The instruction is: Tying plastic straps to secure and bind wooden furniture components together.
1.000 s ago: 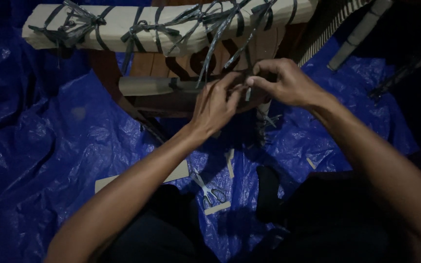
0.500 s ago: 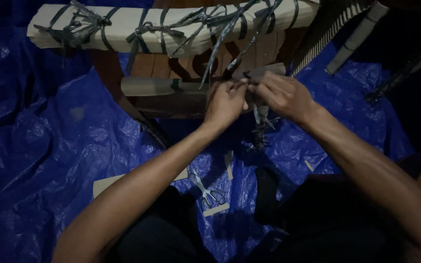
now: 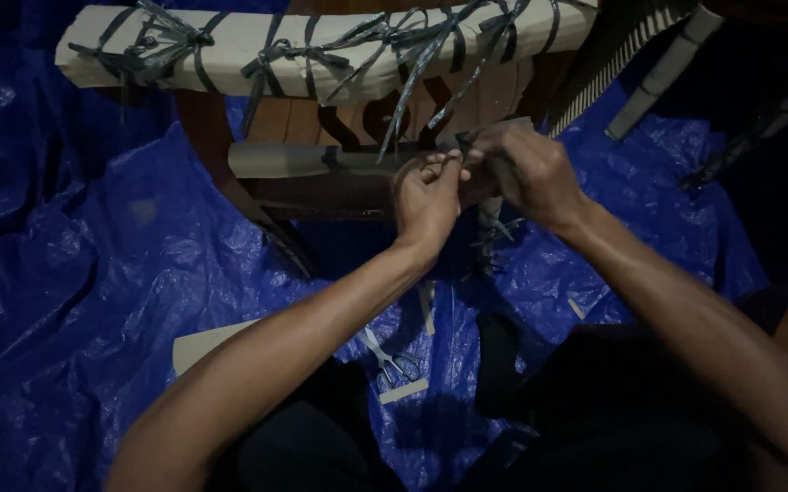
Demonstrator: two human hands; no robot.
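Just above the middle of the frame, the fingertips of both hands meet, pinched together on a thin dark strap (image 3: 460, 146). The left hand (image 3: 426, 200) curls in from below with thumb and forefinger closed on the strap; the right hand (image 3: 530, 173) comes in from the right, its fingers also closed on it, though the dim light hides exactly how each finger lies. The strap sits at the right end of a cardboard-wrapped rail (image 3: 321, 161), part of a dark wooden chair frame (image 3: 321, 196) lying on its side. Above it, across the top of the frame, a wider cardboard-wrapped bar (image 3: 230, 50) is bound with several knotted dark straps, their loose ends hanging down towards the hands. Both forearms reach up from the bottom of the frame. Under everything lies a crinkled blue tarp (image 3: 75, 273). On it, below the hands near the lower middle, lie a pair of scissors (image 3: 391, 363) and a few cardboard scraps (image 3: 198, 346).
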